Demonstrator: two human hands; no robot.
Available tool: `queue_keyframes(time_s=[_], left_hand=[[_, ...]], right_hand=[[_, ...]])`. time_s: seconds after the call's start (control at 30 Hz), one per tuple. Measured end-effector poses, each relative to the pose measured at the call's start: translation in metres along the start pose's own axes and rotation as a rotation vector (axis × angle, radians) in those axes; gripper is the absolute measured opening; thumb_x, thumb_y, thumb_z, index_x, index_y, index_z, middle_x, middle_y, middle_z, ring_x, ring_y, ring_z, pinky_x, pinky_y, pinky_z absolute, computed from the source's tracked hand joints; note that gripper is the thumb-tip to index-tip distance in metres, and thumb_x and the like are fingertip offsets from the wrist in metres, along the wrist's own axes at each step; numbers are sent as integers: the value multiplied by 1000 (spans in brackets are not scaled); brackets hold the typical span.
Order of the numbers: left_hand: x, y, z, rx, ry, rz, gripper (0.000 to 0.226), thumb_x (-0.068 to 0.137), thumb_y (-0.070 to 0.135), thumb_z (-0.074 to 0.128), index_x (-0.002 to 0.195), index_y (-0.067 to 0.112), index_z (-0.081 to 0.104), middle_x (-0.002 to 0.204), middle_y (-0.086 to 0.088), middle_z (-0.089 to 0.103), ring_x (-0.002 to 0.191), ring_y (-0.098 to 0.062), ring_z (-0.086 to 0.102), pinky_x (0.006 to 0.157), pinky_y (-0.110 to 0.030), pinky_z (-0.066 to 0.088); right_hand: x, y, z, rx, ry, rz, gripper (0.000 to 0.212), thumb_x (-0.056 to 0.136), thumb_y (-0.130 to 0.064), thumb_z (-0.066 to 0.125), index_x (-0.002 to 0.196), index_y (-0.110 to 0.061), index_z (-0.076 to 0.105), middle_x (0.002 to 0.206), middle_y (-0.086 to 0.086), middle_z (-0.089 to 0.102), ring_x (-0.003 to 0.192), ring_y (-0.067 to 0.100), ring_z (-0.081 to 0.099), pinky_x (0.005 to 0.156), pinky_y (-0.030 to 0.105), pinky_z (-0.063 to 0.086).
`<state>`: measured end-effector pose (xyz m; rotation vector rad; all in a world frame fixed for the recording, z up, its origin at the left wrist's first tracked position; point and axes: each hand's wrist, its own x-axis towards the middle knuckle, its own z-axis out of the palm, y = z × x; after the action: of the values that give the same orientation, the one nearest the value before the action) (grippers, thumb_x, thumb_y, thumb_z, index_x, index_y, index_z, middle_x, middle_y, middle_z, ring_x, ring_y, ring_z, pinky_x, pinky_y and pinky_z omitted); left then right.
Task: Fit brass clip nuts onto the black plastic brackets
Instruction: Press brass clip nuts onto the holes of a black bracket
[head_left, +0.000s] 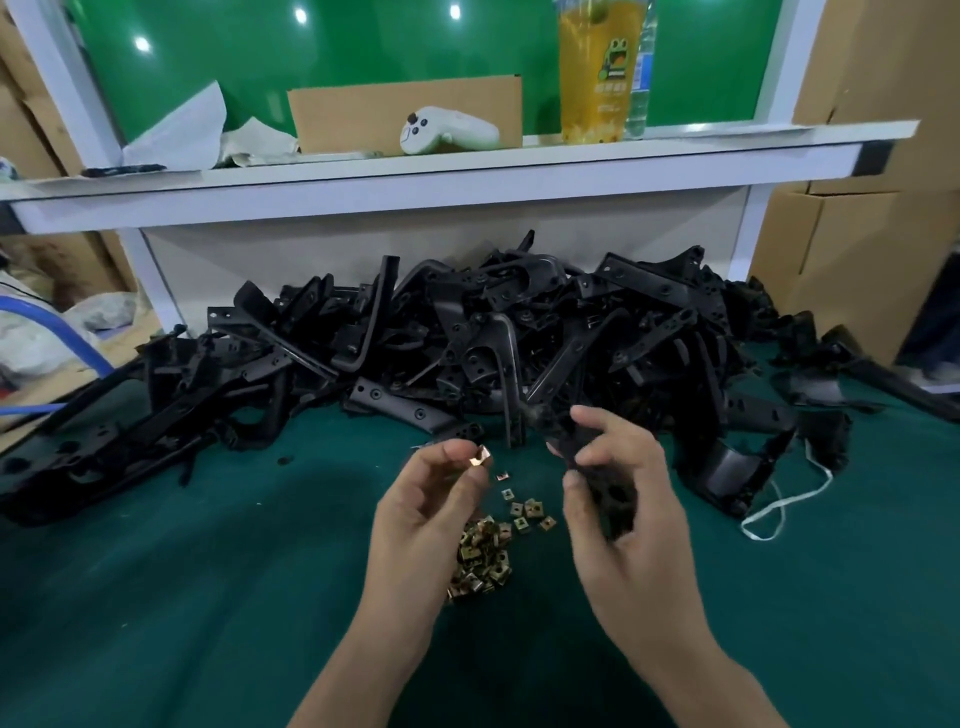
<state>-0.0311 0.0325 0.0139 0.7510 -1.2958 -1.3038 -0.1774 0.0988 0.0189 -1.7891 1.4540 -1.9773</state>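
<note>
At six o'clock of the frame, two bare forearms reach over a dark green table mat (208, 571); the left hand (431, 499) pinches a single brass clip nut (480, 458) narrowly between thumb and fingertips, lifted clear of the mat; the right hand (623, 499), at three o'clock from the left, curls its fingers round a black plastic bracket (597, 467), which is blurred and stands roughly upright; nut and bracket are near each other but apart.

Between and under the hands a small heap of brass clip nuts (483, 556) lies on the mat, with a few loose nuts (524, 512) scattered at its one o'clock; a white cord (779, 504) trails on the mat at three o'clock from the right hand.

Beyond the hands, at twelve o'clock, a broad pile of black brackets (467, 332) runs nearly the whole width of the table; behind it rises a white shelf (467, 171) carrying crumpled paper (182, 124) at its ten o'clock end, a cardboard sheet (363, 114), a white game controller (447, 130) leaning against it, and a tall cup of yellow drink (597, 73) with a clear bottle (641, 78) just behind; a green board (363, 41) backs the shelf; cardboard boxes (857, 234) stand at three o'clock, a blue hose (62, 332) at nine o'clock.
</note>
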Motion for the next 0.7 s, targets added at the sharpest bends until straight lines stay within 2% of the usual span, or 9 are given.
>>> queue_keyframes(time_s=[0.13,0.23,0.37,0.47,0.57,0.63,0.7], left_hand=[[-2,2,2,17,-19,8,19,79,31,72,98,32,74,99,3,75,95,-11,70,80,-16,53],[-3,2,3,27,-22,-10,22,78,32,73,101,34,75,99,3,76,93,-11,71,81,-18,55],[-2,1,4,-54,-6,-84,23,78,40,70,97,30,78,93,-2,76,85,-15,70,75,-25,55],[0,2,4,-174,2,-191,21,78,39,70,86,21,79,87,-5,72,77,-16,64,74,-30,53],[2,2,3,-248,10,-282,19,80,35,70,85,20,79,88,-5,72,73,-13,63,76,-31,54],[2,3,3,-301,26,-326,19,81,34,69,87,18,78,86,-4,71,70,-12,63,72,-28,55],[3,3,2,-340,32,-358,19,83,32,69,89,17,78,86,-4,70,69,-12,63,68,-26,56]], right_hand=[[-6,14,4,-105,-128,115,38,88,-6,60,96,-41,49,131,-25,51,124,4,53,93,12,40],[-13,24,7,-76,-211,246,46,94,-5,61,109,-47,49,126,-26,59,117,0,58,89,11,45],[-17,33,10,-113,-258,336,41,100,-26,59,129,-51,45,113,-22,67,87,1,67,73,11,47],[-17,34,13,-104,-257,355,43,100,-31,58,133,-55,43,107,-23,66,77,6,65,67,14,48],[-15,32,12,-53,-235,369,43,97,-37,56,130,-60,43,108,-23,66,81,8,66,74,19,52],[-15,30,11,-31,-218,355,43,91,-46,53,131,-59,44,110,-23,67,93,3,66,75,16,51],[-15,28,11,-18,-211,344,46,87,-51,51,132,-59,43,113,-23,66,106,1,63,82,18,48]])
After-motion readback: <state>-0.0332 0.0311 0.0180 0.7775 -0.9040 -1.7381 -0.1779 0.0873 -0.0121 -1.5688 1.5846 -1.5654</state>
